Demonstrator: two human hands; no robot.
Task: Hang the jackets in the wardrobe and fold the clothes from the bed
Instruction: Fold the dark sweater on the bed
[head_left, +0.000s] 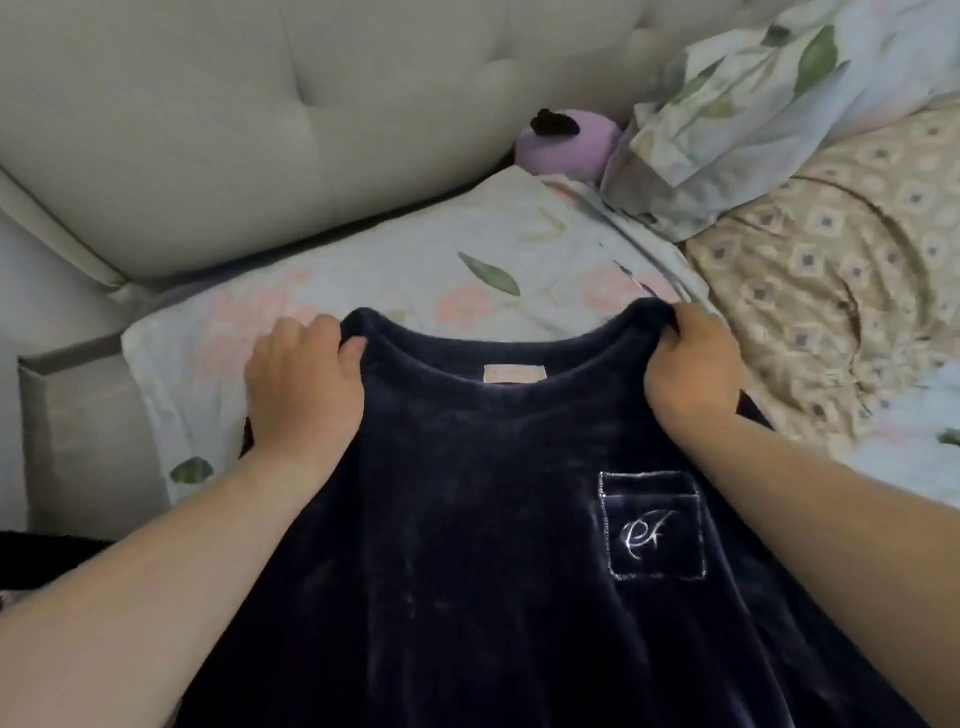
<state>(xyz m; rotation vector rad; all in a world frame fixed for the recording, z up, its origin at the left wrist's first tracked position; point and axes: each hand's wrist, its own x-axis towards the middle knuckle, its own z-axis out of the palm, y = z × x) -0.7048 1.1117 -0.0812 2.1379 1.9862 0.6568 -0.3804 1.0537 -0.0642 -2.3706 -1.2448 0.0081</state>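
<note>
1. Cream padded headboard, tufted, upright behind the bed, far left.

2. Pale pillow with pink flowers and green leaves, flat against the headboard's foot and just beyond the garment's collar.

3. Left hand: fingers curled over the garment's left shoulder beside the neckline, thumb on the front, gripping the cloth.

4. Dark navy velvet top, the task's thing. It is held by both shoulders over the near edge of the bed, front side up, with the body falling toward the person and out of view below. Whether the hem rests on anything cannot be told. Judged purpose of the hold: an even grip at each shoulder squares the top so it can be laid flat for folding.

5. Pale pink neck label, inside the back of the collar. The print is too blurred to read.

6. Lilac plush toy with a black patch, wedged between headboard and bedding.

7. Stitched chest pocket, outlined in light thread and bearing a looping white monogram. The letters are uncertain and no brand is legible.

8. Right hand: fingers bunched round the other shoulder, gripping it.

9. Crumpled leaf-print bedcover, heaped at upper right.

10. Beige diamond-patterned cloth, spread at right.
</note>
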